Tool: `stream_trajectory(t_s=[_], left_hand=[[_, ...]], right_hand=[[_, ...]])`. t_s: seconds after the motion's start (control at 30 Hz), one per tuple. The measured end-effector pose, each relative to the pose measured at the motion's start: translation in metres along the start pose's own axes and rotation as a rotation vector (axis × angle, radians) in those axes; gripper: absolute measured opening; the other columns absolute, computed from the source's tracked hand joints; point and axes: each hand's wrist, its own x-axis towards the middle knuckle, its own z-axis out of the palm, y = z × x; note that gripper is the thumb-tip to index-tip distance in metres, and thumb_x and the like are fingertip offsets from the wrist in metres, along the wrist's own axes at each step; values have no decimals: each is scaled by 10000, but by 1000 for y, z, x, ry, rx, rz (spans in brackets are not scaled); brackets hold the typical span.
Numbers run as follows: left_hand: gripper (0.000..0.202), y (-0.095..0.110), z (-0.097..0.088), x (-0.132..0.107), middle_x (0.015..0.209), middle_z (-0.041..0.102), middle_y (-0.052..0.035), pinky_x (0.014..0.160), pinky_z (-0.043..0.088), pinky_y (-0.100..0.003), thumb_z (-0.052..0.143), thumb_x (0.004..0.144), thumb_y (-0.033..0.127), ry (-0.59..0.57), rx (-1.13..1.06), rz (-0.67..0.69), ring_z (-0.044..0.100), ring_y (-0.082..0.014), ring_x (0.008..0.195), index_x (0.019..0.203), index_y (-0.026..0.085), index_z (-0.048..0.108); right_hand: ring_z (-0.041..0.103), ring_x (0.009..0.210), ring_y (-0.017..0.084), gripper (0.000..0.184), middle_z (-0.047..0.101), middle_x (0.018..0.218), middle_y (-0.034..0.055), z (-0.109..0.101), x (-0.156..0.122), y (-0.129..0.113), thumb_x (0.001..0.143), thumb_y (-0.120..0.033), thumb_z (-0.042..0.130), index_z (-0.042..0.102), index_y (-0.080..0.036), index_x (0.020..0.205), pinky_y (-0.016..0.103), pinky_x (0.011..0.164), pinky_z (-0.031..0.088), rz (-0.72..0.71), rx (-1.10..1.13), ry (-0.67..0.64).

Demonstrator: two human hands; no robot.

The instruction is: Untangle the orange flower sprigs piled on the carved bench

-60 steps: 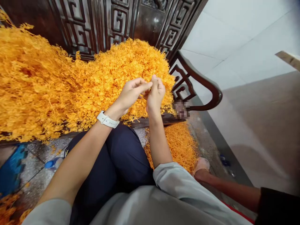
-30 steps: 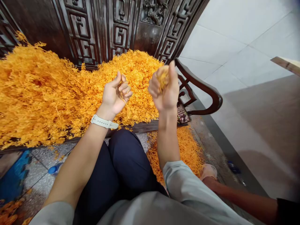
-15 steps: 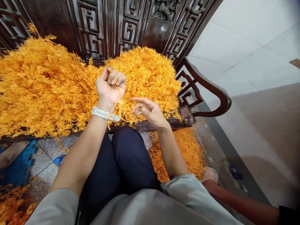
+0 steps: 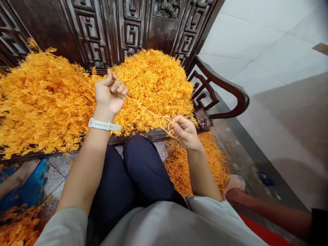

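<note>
A thin orange strand with small curled offshoots runs between my two hands. My left hand, with a pale watch strap at the wrist, is raised with curled fingers closed on the strand's upper end. Lower and to the right, my right hand pinches the other end, where a curly tuft shows at the fingertips. Behind the strand rises a heap of frilly orange strands on a dark wooden bench. A wider heap of the same stuff lies to the left.
The bench has a carved back and a curved armrest at the right. More orange strands lie low beside my knees. Another person's foot is at the right, and a bare foot rests by a blue mat.
My right hand has moved right and down and now pinches the strand's end. The strand, loosely hanging by my left wrist before, is stretched between both hands.
</note>
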Motion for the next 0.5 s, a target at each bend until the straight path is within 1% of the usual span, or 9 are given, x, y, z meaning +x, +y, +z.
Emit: stream_trajectory(t_s=[0.1, 0.17, 0.27, 0.33, 0.37, 0.4, 0.43, 0.47, 0.5], left_hand=[[333, -6, 19, -11, 592, 585, -6, 613, 535, -249, 707, 965, 518, -118, 239, -120, 622, -145, 607, 795, 232, 687], [317, -8, 27, -19, 767, 715, -65, 686, 566, -260, 773, 915, 507, -264, 484, -200, 708, -181, 756, 884, 192, 745], [351, -10, 24, -24, 1057, 790, -114, 811, 567, -254, 805, 886, 504, -521, 906, -242, 737, -221, 998, 1044, 190, 804], [383, -10, 13, -23, 1199, 784, -98, 878, 553, -258, 785, 899, 514, -653, 1170, -265, 722, -232, 1091, 1158, 232, 806], [402, -8, 7, -21, 1236, 778, -88, 897, 551, -269, 769, 910, 522, -694, 1271, -284, 720, -238, 1103, 1207, 253, 797], [413, -6, 3, -21, 1250, 777, -82, 905, 551, -284, 753, 920, 527, -712, 1344, -294, 721, -245, 1096, 1238, 265, 787], [406, -2, 2, -22, 1244, 779, -79, 908, 553, -300, 744, 926, 526, -700, 1391, -277, 721, -253, 1083, 1239, 270, 788], [379, 4, 4, -26, 1221, 784, -76, 908, 555, -312, 748, 924, 519, -648, 1409, -221, 715, -261, 1074, 1206, 272, 799], [336, 11, 9, -33, 1192, 787, -69, 906, 556, -316, 763, 915, 504, -552, 1386, -129, 704, -265, 1075, 1156, 274, 813]], right_hand=[[433, 554, 115, 309, 552, 693, -3, -23, -29, -5, 876, -458, 816, 632, -215, 830, 260, 522, 323, 26, 31, 3], [418, 535, 120, 356, 554, 692, 3, -51, -53, -15, 837, -499, 836, 615, -221, 818, 274, 521, 319, 88, -49, 81], [491, 621, 171, 347, 562, 739, 35, -114, -97, -34, 864, -543, 799, 642, -234, 857, 318, 585, 376, 176, -445, 268], [485, 639, 199, 296, 547, 730, 47, -162, -132, -43, 921, -536, 730, 648, -260, 849, 355, 623, 393, 336, -824, 277], [476, 620, 213, 280, 547, 698, 62, -183, -149, -45, 923, -511, 713, 639, -274, 793, 377, 617, 381, 401, -1020, 310], [509, 622, 227, 242, 574, 719, 83, -201, -164, -45, 892, -456, 748, 640, -265, 788, 400, 639, 389, 507, -1200, 310], [511, 617, 236, 229, 574, 748, 94, -213, -177, -45, 840, -422, 791, 637, -259, 794, 421, 644, 391, 554, -1364, 381], [530, 639, 254, 208, 589, 805, 118, -219, -186, -44, 825, -402, 794, 648, -255, 849, 445, 660, 407, 557, -1479, 447], [557, 678, 274, 200, 609, 880, 150, -217, -190, -45, 841, -393, 773, 658, -255, 931, 475, 687, 431, 527, -1530, 515]])
